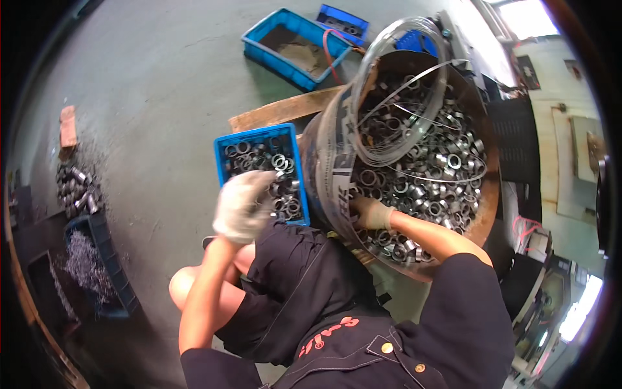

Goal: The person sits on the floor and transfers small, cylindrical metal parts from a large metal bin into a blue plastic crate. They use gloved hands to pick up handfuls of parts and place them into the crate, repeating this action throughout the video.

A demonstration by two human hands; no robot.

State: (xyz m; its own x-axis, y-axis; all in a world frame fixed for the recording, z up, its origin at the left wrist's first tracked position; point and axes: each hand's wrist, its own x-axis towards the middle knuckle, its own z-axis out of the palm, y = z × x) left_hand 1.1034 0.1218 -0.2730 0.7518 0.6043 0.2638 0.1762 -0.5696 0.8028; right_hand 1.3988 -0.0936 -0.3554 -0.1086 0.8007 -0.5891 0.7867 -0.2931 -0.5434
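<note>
My left hand (243, 206), in a pale work glove, hovers over the near left edge of a blue crate (219, 157). Its fingers are half bent and look apart from the thumb, slightly blurred, and I see nothing held. Metal rings (278, 162) lie loose in the crate. Inside a big rusty drum (490, 214) is my right hand (372, 214), also gloved, low by the near left wall. Its fingertips point down and are hidden, so a grip cannot be made out. Many shiny metal rings (435, 207) fill the drum around it.
A coil of clear strapping (369, 152) hangs over the drum's far left rim. Behind the crate lies a wooden board (278, 111). Farther off stand a blue bin (259, 52) with brown residue and a small blue crate (343, 23). Metal shavings (91, 266) fill a dark bin at left.
</note>
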